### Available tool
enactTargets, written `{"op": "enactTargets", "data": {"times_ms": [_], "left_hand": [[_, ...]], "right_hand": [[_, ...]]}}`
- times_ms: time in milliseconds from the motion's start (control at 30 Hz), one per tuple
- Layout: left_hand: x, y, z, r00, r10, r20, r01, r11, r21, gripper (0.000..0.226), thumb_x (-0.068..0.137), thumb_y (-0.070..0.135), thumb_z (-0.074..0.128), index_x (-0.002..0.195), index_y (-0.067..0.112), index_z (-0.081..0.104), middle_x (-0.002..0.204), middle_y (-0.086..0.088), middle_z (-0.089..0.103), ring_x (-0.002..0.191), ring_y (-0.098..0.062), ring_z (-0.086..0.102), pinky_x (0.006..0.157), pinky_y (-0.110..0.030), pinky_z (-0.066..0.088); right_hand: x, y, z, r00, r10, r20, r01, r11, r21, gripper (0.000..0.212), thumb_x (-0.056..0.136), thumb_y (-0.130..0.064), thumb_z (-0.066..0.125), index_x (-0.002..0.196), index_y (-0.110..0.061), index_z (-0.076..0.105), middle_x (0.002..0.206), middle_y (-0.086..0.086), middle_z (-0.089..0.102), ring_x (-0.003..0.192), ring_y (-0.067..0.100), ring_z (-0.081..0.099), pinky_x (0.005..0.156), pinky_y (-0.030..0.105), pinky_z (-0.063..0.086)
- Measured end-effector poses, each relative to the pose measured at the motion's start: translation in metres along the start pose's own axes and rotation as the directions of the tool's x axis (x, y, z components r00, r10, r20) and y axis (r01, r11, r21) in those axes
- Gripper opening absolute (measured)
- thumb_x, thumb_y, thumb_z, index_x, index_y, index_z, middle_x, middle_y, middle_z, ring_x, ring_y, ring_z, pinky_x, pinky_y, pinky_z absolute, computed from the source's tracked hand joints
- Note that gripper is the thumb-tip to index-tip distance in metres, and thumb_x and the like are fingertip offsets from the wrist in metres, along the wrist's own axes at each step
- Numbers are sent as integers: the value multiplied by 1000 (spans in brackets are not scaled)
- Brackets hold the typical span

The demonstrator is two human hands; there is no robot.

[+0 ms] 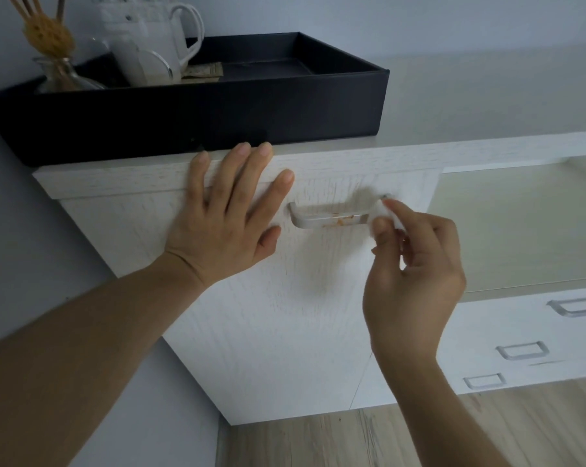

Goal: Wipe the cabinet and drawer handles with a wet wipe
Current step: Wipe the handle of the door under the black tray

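A silver bar handle (328,219) sits on the white wood-grain cabinet door (278,315); orange-brown smears show along its lower edge. My right hand (416,264) pinches a small white wet wipe (384,212) against the handle's right end. My left hand (227,214) lies flat and open on the door just left of the handle, with its fingertips on the cabinet's top edge.
A black tray (284,106) on the cabinet top holds a white kettle (150,42) and a reed diffuser bottle (60,74). To the lower right, white drawers carry three silver handles, the nearest (522,350). A lower pale surface (520,214) lies right of the cabinet, wood floor below.
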State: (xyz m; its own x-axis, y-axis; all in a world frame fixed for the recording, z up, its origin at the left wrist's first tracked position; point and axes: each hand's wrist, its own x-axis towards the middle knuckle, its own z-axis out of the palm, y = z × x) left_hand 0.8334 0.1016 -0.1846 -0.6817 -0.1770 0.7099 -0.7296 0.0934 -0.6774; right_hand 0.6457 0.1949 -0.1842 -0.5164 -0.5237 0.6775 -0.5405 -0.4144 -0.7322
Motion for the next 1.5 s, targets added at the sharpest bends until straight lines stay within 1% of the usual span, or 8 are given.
{"op": "enactTargets", "data": {"times_ms": [400, 533, 700, 833, 1000, 1167, 1367, 1500], "left_hand": [[1, 0, -2, 1000, 10, 14, -10, 1000, 20, 65, 96, 46, 32, 145, 6, 18, 141, -26, 25, 129, -40, 28, 106, -56, 18], [2, 1, -3, 1000, 1, 12, -1, 1000, 8, 61, 96, 45, 32, 143, 7, 23, 141, -25, 26, 129, -39, 28, 106, -56, 19], [2, 0, -3, 1000, 3, 10, -3, 1000, 20, 63, 96, 45, 32, 144, 7, 22, 141, -24, 26, 129, -39, 28, 106, -56, 20], [1, 2, -2, 1000, -5, 11, 5, 1000, 22, 65, 97, 45, 29, 146, 6, 13, 143, -25, 21, 133, -40, 22, 110, -55, 12], [1, 2, -2, 1000, 1, 18, -2, 999, 36, 64, 96, 46, 30, 146, 8, 16, 143, -24, 23, 132, -39, 25, 110, -55, 12], [2, 1, -2, 1000, -17, -7, 17, 1000, 21, 64, 95, 44, 34, 145, 7, 19, 142, -24, 24, 131, -39, 25, 112, -54, 8], [0, 3, -1, 1000, -7, 9, 7, 1000, 28, 65, 97, 46, 32, 146, 7, 15, 143, -24, 23, 132, -39, 23, 112, -54, 7], [1, 2, -2, 1000, -7, 23, 6, 999, 43, 66, 96, 47, 30, 146, 8, 13, 144, -24, 21, 133, -39, 20, 111, -54, 7]], "right_hand": [[-10, -13, 9, 994, -26, 102, 24, 1000, 12, 18, 87, -3, 60, 103, -7, 69, 87, -5, 52, 70, 0, 49, 68, 1, 38], [-1, -15, 2, 989, 136, 53, -142, 983, 113, 18, 91, -17, 59, 106, -23, 66, 86, -18, 56, 73, 2, 58, 67, 20, 52], [1, -28, 6, 965, 142, 220, -152, 988, 31, 20, 91, -16, 58, 107, -12, 70, 88, -3, 64, 70, 15, 64, 70, 12, 49], [8, -27, 3, 951, 257, 172, -269, 962, 50, 19, 92, -18, 58, 105, -15, 71, 89, -4, 65, 75, 17, 65, 74, 25, 52], [3, -34, 11, 919, 202, 339, -222, 975, 21, 18, 92, -20, 57, 103, -18, 72, 84, 0, 68, 68, 13, 63, 65, 21, 51], [-17, -19, -6, 948, 311, 70, -318, 911, 262, 12, 89, -22, 62, 99, -27, 67, 87, 5, 67, 66, 6, 65, 63, 10, 48], [-16, -12, 9, 965, 252, 69, -261, 926, 273, 15, 91, -19, 59, 104, -24, 67, 86, -3, 63, 66, 6, 63, 63, 11, 48], [-20, -12, 15, 990, 76, 116, -99, 973, 208, 21, 91, -12, 57, 107, -23, 64, 87, -5, 59, 68, 5, 60, 64, 6, 46]]}}
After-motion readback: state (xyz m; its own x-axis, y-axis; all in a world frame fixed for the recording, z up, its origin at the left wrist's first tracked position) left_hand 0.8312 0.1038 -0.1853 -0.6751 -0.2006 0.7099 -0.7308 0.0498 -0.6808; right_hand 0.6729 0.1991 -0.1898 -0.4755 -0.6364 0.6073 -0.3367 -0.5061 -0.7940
